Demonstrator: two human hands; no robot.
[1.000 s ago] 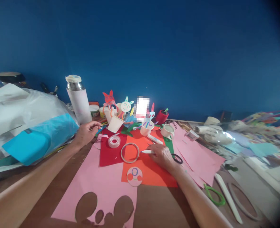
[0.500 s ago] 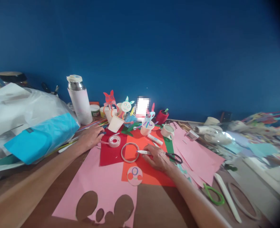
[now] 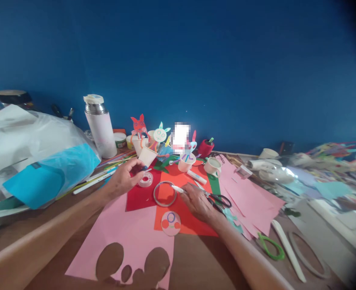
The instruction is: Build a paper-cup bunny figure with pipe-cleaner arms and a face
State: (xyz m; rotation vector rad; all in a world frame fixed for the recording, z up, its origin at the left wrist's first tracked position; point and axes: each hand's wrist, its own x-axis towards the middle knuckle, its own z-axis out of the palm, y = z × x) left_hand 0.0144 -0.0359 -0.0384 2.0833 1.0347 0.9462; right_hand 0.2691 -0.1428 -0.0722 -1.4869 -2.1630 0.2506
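Note:
My left hand (image 3: 128, 177) pinches a small dark blue marker cap (image 3: 144, 168) above the red sheet, close to the tape roll (image 3: 145, 180). In my right hand (image 3: 198, 201) is a slim white marker (image 3: 178, 188), its tip pointing left over the ring (image 3: 165, 193) that lies across the red sheet (image 3: 141, 200) and the orange sheet (image 3: 190, 223). Just below that ring sits a round pink paper face (image 3: 171, 223) with red cheeks and a blue ring drawn on it. Black-handled scissors (image 3: 221, 200) lie partly hidden behind my right hand.
Paper cups (image 3: 147, 156) with paper animal figures stand at the back, beside a white thermos (image 3: 100, 131) and a cup (image 3: 213, 166). A plastic bag (image 3: 51, 133) bulks at left. Pink paper with cut holes (image 3: 129, 233) lies in front; more pink sheets (image 3: 250, 197) lie right.
My left hand has moved right from the table's left side toward the tape roll, carrying the small blue cap. My right hand has shifted slightly, and the marker's tip is tilted up a little.

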